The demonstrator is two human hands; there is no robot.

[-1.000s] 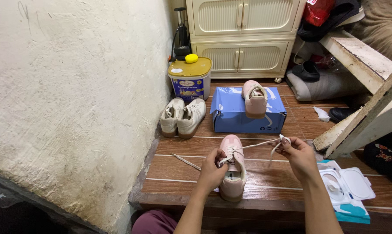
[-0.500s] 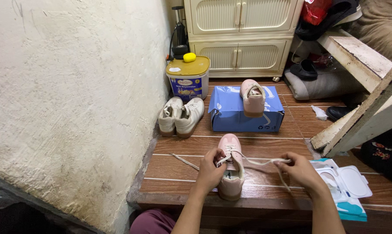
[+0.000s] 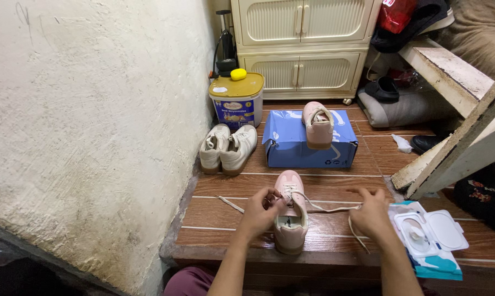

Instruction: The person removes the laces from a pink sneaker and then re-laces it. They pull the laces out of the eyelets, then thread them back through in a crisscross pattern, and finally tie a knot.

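Pink sneaker (image 3: 290, 211) low centre of frame, on the brown plank floor (image 3: 335, 181). Left hand (image 3: 256, 214) at its tongue, fingers pinched on the white lace (image 3: 327, 208). Right hand (image 3: 370, 215) holds the lace's other run, fingers curled round it; fingertips hidden behind the knuckles. Lace tail partly hidden behind the right wrist. Blue shoebox (image 3: 291, 143) mid-frame, second pink sneaker (image 3: 318, 125) on top. Bucket (image 3: 236, 101) with yellow lid and blue label upper centre. Open wipes pack (image 3: 431, 235), white and teal, lower right.
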